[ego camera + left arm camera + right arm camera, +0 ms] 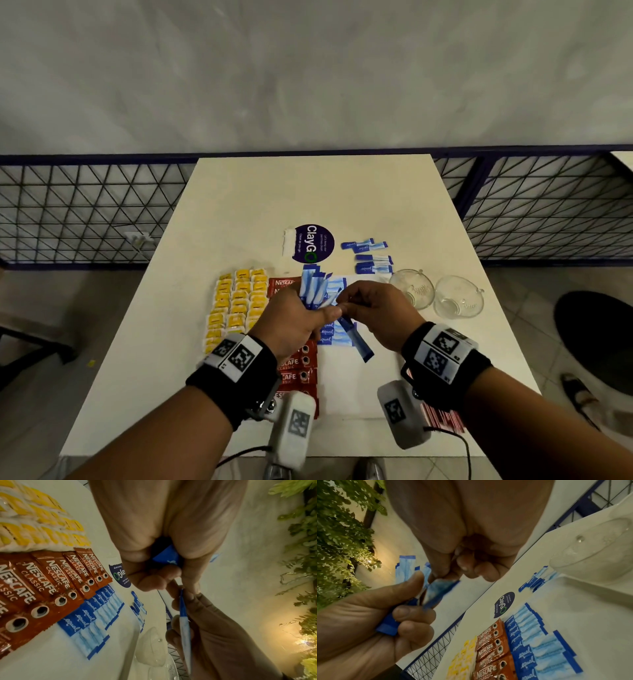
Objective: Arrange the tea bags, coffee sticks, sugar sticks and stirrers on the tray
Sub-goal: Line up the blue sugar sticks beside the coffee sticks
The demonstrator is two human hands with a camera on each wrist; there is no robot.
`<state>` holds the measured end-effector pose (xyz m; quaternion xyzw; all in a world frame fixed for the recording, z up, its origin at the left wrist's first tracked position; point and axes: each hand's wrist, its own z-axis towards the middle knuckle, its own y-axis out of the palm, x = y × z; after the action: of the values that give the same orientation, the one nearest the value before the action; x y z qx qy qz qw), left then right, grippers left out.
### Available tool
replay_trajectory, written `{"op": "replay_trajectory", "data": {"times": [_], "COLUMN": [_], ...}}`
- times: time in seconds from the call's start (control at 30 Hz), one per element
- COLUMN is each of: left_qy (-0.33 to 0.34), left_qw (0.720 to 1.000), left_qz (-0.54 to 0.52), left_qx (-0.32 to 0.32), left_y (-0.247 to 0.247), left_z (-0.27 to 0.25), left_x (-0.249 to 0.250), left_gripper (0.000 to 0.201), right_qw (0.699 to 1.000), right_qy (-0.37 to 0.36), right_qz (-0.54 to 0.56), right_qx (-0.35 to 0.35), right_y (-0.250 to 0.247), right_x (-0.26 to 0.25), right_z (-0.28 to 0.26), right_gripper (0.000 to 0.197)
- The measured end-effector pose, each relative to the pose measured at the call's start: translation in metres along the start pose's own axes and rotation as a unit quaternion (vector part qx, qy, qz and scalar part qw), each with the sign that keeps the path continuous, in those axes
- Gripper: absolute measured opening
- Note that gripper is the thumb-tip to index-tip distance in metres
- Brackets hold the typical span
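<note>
Blue Equal sugar sticks are the step in hand. The left hand [297, 320] has its grip curled round a fanned bunch of sugar sticks [315, 291], held upright above the surface [308, 192], while the right hand [373, 313] pinches a single sugar stick [354, 337] between thumb and fingertips, its lower end slanting down toward the person. The two grips almost meet, so my reading is that one stick is being drawn from the bunch to be laid down.

Directly below both grips lies the row of sugar sticks [544, 649] already laid side by side, beside the Nescafe coffee sticks [51, 582]; beyond those, further left of the left grip, sit the yellow tea bags [236, 305]. A few loose sugar sticks [370, 257] lie ahead of the right grip, and two glass cups [435, 294] stand just to its right. I cannot make out a tray rim with any certainty.

Next, probably, the pinched stick needs turning flat and setting parallel against the end of the blue row, without disturbing its neighbours.
</note>
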<state>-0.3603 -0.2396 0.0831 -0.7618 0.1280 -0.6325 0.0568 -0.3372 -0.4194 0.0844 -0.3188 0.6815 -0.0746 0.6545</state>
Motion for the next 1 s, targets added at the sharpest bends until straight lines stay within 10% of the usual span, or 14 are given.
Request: {"op": "replay_trajectory", "data": {"times": [0.37, 1.0], "left_qy": [-0.128, -0.113], "left_qw": [0.951, 0.962], "left_qz": [-0.197, -0.081], "left_qx": [0.201, 0.235], "left_y": [0.032, -0.034], "left_z": [-0.003, -0.027], "left_x": [-0.037, -0.082], "left_gripper": [0.01, 0.01], "right_qw": [0.963, 0.947], "right_qy": [0.143, 0.281], "right_qz": [0.218, -0.153], "right_qx": [0.065, 0.02], "right_y": [0.024, 0.063], "right_x": [0.038, 0.085], "right_z": [-0.021, -0.004], "right_gripper": [0.012, 0.025]}}
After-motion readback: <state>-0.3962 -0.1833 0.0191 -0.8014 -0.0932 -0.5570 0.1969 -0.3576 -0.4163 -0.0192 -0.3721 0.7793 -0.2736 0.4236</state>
